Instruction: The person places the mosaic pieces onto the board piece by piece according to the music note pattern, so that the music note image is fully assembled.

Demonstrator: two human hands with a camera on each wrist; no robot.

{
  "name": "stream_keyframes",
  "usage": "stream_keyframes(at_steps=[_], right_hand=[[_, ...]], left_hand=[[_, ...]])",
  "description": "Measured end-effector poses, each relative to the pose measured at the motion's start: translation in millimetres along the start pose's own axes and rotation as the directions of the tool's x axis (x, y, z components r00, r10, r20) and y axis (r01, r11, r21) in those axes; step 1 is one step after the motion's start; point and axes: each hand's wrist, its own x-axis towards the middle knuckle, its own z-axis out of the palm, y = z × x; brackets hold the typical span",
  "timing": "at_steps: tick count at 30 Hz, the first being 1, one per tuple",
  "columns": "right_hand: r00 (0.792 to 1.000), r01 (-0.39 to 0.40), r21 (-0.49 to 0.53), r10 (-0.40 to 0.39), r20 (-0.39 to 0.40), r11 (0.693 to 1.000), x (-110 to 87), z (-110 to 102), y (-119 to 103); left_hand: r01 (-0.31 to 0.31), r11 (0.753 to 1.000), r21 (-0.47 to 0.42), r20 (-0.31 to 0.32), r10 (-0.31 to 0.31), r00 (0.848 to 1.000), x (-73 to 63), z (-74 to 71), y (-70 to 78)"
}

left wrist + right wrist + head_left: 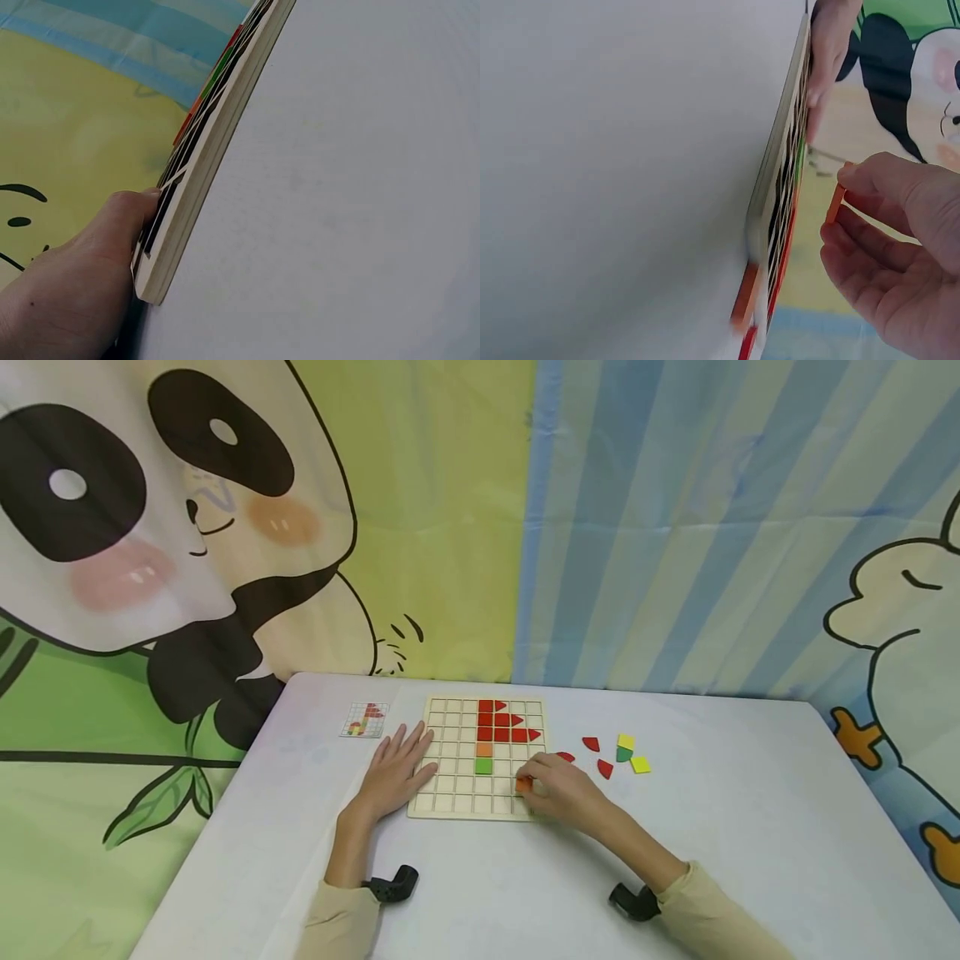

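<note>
My left hand (395, 770) rests with straight fingers on the left edge of a wooden grid board (450, 806); in the left wrist view its thumb (131, 214) lies over the board's rim. Between thumb and fingers, my right hand (566, 793) pinches an orange square tile (836, 202), held above the board's lower right part. Set in the grid are red tiles (502, 735) in three rows with pointed right ends, one orange tile (484, 749) under them and a green tile (483, 766) below that.
Right of the board lie loose red quarter-round pieces (605, 769), yellow squares (640, 765) and a dark green piece (624, 754). Another orange piece (744, 296) shows beside the board's edge. A small pattern card (365, 720) lies at the left on the white table (712, 793).
</note>
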Motion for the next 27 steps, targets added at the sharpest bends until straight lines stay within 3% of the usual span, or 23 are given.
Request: stream_keyframes(at_steps=[6, 13, 20, 27], right_hand=[[0.993, 0.102, 0.021, -0.103, 0.055, 0.995, 29.0, 19.3, -15.3], [0.978, 0.179, -0.023, -0.175, 0.112, 0.984, 39.9, 31.5, -19.8], [0.976, 0.173, -0.087, -0.159, 0.147, 0.981, 46.0, 31.0, -30.2], [0.976, 0.163, -0.263, -0.115, 0.187, 0.951, 47.0, 29.4, -38.9]], left_hand=[[-0.001, 1.0, 0.004, 0.002, 0.001, 1.0, 0.3, -1.3, 2.1], [0.004, 1.0, 0.013, 0.013, -0.004, 1.0, 0.0, -1.7, 1.8], [0.006, 1.0, 0.026, 0.0, -0.006, 1.0, 0.5, -0.3, -1.2], [0.004, 1.0, 0.022, 0.005, -0.004, 1.0, 0.5, 0.1, 0.2]])
